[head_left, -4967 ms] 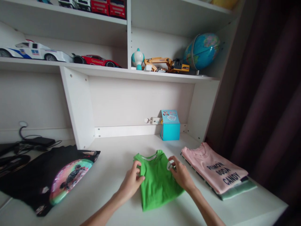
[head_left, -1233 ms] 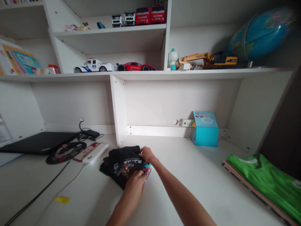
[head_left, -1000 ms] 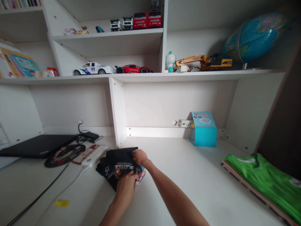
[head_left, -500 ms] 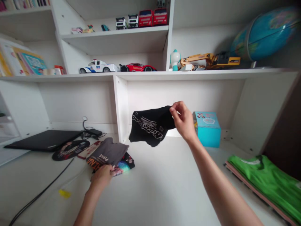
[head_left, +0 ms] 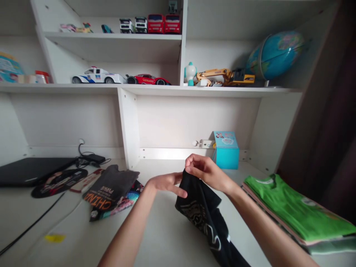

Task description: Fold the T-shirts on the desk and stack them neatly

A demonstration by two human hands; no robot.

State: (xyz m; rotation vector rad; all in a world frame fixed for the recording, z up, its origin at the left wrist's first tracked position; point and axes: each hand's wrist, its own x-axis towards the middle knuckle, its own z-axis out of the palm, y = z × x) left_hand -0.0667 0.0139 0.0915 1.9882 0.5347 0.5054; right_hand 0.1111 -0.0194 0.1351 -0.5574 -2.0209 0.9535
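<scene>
A black T-shirt [head_left: 194, 207] with white print hangs in front of me, partly unfolded, its lower end running out of the bottom of the view. My right hand [head_left: 205, 170] pinches its top edge between thumb and fingers. At the upper left side of the cloth, my left hand [head_left: 169, 183] grips it, thumb in front and fingertips partly hidden behind. To the left on the desk lies a grey folded T-shirt [head_left: 112, 185] with orange lettering, on top of a dark, colourfully printed garment [head_left: 130, 198].
A stack of folded clothes with a green T-shirt [head_left: 294, 207] on top lies at the right. A blue desk calendar [head_left: 227, 157] stands at the back. At the left are a black laptop [head_left: 36, 170], a round dark disc [head_left: 59, 183] and cables. Shelves above hold toy vehicles and a globe [head_left: 275, 55].
My left hand has left the grey T-shirt pile and come to the black T-shirt. My right hand has lowered the black T-shirt, which now hangs more unfolded. The view has shifted right.
</scene>
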